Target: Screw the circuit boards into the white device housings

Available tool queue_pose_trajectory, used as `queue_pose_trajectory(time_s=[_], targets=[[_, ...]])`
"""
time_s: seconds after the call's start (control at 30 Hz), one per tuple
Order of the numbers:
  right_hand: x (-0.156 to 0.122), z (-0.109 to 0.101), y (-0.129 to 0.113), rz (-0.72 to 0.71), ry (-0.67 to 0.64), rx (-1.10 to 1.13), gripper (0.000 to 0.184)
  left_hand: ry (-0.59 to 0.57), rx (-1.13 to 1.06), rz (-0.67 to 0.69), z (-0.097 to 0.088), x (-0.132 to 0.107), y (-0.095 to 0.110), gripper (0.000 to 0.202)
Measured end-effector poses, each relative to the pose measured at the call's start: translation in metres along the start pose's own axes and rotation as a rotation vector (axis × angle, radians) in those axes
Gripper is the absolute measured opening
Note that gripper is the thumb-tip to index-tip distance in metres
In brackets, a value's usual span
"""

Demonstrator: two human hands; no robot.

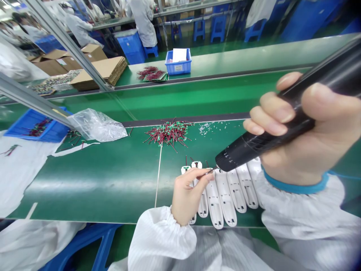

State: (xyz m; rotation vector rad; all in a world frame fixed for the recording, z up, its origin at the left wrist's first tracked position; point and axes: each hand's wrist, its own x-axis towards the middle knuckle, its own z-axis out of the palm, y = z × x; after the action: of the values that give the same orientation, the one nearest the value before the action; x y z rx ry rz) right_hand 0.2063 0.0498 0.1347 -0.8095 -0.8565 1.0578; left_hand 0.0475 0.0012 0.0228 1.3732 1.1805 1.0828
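Note:
My right hand (304, 128) is wrapped round a black electric screwdriver (248, 145), which slants down to the left. Its bit points at the fingertips of my left hand (188, 192). Thumb and forefinger are pinched together there at the bit's tip; whatever lies between them is too small to make out. Under and beside both hands lies a row of long white plastic housings (225, 199), side by side on the green work surface. Small green circuit boards (185, 169) with dark red wires show at the far ends of the left housings, partly hidden by my left hand.
Beyond the housings lie a heap of red-wired circuit boards (170, 133) and scattered tiny screws (210, 128). To the left are a clear plastic bag (97, 126) and a blue bin (17, 130). Another blue bin (178, 67) and cardboard sheets (98, 73) sit across the green conveyor (180, 96).

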Motion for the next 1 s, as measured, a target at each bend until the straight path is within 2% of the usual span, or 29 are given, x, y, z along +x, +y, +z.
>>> queue_pose_trajectory(time_s=[0.17, 0.37, 0.5, 0.6, 0.8, 0.9, 1.0], targets=[[0.001, 0.001, 0.001, 0.013, 0.031, 0.008, 0.030, -0.027, -0.157, -0.127, 0.000, 0.000, -0.001, 0.010], [0.003, 0.001, 0.003, 0.029, 0.044, 0.051, 0.034, -0.072, -0.331, -0.205, -0.001, 0.001, 0.000, 0.013], [0.003, 0.001, 0.005, -0.005, 0.056, 0.100, 0.028, -0.079, -0.456, -0.254, -0.002, 0.004, -0.001, 0.017], [0.005, -0.001, 0.006, -0.030, 0.059, 0.144, 0.025, -0.098, -0.585, -0.354, -0.006, 0.006, -0.005, 0.018], [0.008, -0.002, 0.004, -0.010, 0.079, 0.160, 0.028, -0.239, -0.746, -0.613, -0.011, 0.012, -0.015, 0.016], [0.008, -0.001, 0.005, 0.000, 0.069, 0.166, 0.028, -0.269, -0.816, -0.680, -0.010, 0.012, -0.015, 0.024], [0.008, 0.000, 0.009, 0.017, 0.068, 0.167, 0.027, -0.271, -0.850, -0.685, -0.008, 0.011, -0.011, 0.024]])
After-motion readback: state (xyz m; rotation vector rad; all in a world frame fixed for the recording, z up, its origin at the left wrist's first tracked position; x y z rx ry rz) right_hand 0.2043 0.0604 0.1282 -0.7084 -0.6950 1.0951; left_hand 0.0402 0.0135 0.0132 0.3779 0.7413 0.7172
